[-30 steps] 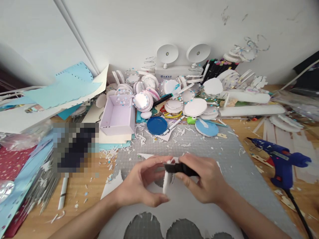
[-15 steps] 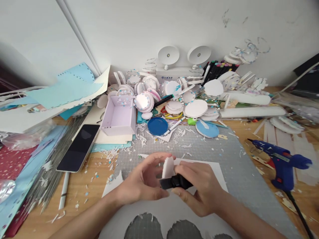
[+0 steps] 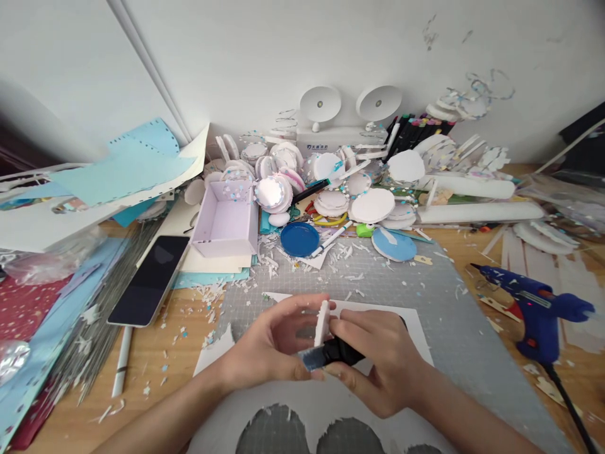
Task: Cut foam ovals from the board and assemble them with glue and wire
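Observation:
A small white foam disc (image 3: pixel 322 321) stands on edge between the fingers and thumb of my left hand (image 3: pixel 267 340). The index fingertip presses its upper edge, and its lower part is hidden. Wrapped in my right hand (image 3: pixel 382 353) is a black utility knife (image 3: pixel 344 351), blade towards the left, close against the disc's lower side. The right fingertips also touch the disc's right side. Below both hands lies a white foam sheet (image 3: pixel 283 392) with several large round holes cut through it.
A grey cutting mat (image 3: pixel 401 284) with white scraps lies under the sheet. Behind it are a blue round lid (image 3: pixel 299 239), a lilac box (image 3: pixel 224 243) and stacks of foam discs (image 3: pixel 372 205). A phone (image 3: pixel 149 280) lies left; a blue glue gun (image 3: pixel 539 309) lies right.
The foam disc has turned so that it now shows more of its narrow edge. The knife blade has tilted and sits slightly lower, and both hands have shifted only a little.

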Demonstrator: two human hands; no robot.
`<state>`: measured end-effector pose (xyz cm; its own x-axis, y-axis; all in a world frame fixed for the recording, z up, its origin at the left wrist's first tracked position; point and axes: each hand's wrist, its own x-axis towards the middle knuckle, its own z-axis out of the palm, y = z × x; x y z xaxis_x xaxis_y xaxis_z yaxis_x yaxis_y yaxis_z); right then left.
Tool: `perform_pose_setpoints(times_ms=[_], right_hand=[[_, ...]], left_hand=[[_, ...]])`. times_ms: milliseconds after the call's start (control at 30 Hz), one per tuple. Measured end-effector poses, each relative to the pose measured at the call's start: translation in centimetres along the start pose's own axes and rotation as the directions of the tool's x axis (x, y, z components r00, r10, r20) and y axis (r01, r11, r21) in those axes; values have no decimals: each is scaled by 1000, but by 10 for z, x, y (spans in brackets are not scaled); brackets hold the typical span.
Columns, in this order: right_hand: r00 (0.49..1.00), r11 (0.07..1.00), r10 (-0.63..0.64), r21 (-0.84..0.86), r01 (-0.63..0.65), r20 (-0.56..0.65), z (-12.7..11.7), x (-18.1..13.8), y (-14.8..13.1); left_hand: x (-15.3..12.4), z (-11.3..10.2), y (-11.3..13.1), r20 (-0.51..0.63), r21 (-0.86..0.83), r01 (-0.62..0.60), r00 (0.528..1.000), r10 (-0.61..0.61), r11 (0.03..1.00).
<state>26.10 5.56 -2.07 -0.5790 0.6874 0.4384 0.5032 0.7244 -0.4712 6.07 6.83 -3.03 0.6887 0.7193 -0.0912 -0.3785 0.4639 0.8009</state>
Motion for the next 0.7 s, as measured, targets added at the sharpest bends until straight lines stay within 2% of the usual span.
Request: perform_pose_setpoints(times_ms=[333, 400, 533, 700], right_hand=[[998, 997, 38, -70, -42, -60, -2, -1, 7], [990, 991, 96, -82, -104, -99, -4, -2, 13], [944, 953, 223, -148, -263, -245, -7, -3, 25], [944, 950, 230, -155, -270, -238, -5, -1, 22]], left_hand=[[-1, 0, 3, -17, 5, 32, 999, -32, 999], [-2, 0, 2, 10, -14, 24, 1000, -24, 1000], [-3, 2, 0, 59, -8, 19, 998, -18, 1000], [-4, 2, 3, 21, -11, -23, 1000, 23, 1000]])
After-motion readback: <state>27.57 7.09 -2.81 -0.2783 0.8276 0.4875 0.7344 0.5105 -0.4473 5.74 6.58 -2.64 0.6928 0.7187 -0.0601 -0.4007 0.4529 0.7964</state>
